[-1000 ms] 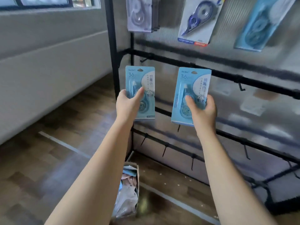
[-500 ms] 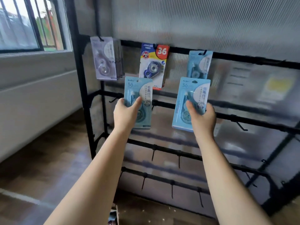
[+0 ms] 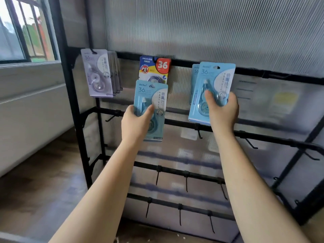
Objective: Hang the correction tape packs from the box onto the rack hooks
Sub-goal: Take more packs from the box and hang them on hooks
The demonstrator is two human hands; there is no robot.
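Both grips are closed on flat pale-blue carded correction tape packs: left hand [image 3: 135,122] holds one [image 3: 152,102], right hand [image 3: 222,111] another [image 3: 213,81], before the black metal rack [image 3: 177,122].

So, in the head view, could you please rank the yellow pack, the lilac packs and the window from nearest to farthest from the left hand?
From the left hand:
1. Yellow pack, just above it on the top rail.
2. Lilac packs, up and to the left, at the rack's corner.
3. Window, far left, beyond the rack.
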